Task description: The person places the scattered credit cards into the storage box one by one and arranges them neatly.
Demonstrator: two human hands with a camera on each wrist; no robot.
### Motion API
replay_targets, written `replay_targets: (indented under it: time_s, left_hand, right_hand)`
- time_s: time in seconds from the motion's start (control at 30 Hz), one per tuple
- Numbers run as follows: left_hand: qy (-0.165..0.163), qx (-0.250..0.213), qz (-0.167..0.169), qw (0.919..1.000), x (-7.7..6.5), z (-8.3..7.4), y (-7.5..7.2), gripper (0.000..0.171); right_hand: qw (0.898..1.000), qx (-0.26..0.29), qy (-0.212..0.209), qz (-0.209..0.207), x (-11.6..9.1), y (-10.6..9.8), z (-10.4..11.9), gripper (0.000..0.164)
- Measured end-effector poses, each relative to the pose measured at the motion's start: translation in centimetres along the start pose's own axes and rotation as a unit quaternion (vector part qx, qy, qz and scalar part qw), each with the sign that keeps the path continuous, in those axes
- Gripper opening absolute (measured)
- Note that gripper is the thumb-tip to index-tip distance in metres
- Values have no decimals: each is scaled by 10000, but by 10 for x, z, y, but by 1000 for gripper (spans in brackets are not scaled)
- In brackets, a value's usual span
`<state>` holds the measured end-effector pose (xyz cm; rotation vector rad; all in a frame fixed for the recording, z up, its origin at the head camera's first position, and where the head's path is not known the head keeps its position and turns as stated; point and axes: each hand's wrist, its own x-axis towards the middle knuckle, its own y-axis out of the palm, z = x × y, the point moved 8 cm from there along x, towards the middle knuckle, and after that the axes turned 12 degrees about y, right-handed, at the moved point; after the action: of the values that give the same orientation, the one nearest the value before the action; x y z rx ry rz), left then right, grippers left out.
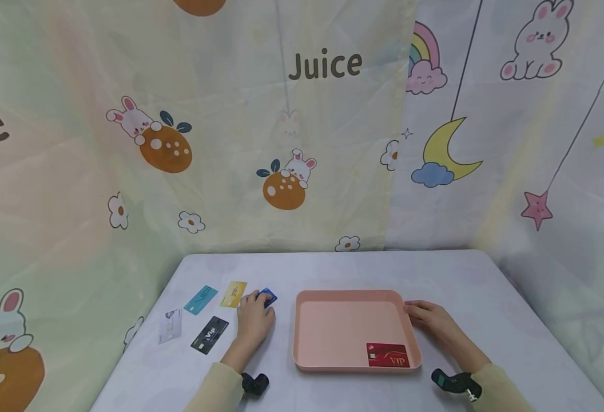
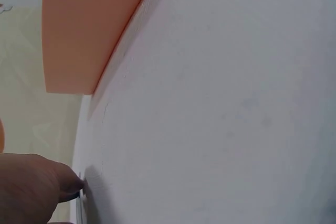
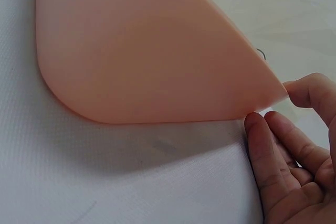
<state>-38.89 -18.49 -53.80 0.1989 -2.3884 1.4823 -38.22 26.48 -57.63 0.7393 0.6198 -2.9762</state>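
My left hand (image 1: 255,321) pinches a small blue card (image 1: 269,296) to the left of the tray; its fingers cover part of the card. In the left wrist view, the thumb (image 2: 65,179) is down by the tabletop and the card hardly shows. A shallow pink tray (image 1: 350,317) lies flat on the table with a red VIP card (image 1: 387,355) in its near right corner. At the tray's right side, my right hand (image 1: 432,320) holds the rim. The right wrist view shows fingertips (image 3: 258,129) low against the tray wall and another digit at the rim.
Left of the left hand lie a yellow card (image 1: 233,294), a teal card (image 1: 201,300), a black VIP card (image 1: 210,335) and a pale whitish card (image 1: 170,325). The white table (image 1: 364,272) ends at a printed cloth backdrop (image 1: 230,114).
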Motion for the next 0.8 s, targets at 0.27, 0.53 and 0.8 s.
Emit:
replay_targets:
  time_s: [0.27,0.53,0.8]
  left_hand:
    - [-40,-1,301,9995,9,6,-4,32]
    - [-497,633,281,9964,8,21,-15,52]
    - [-694,430,259,9963,9,26,-15,54]
  right_hand:
    - [10000,45,74,-20,0,0,-1,77]
    - [9999,42,104,-8,0,0,0,76]
    - [10000,-27,72,-3,0,-1,1,76]
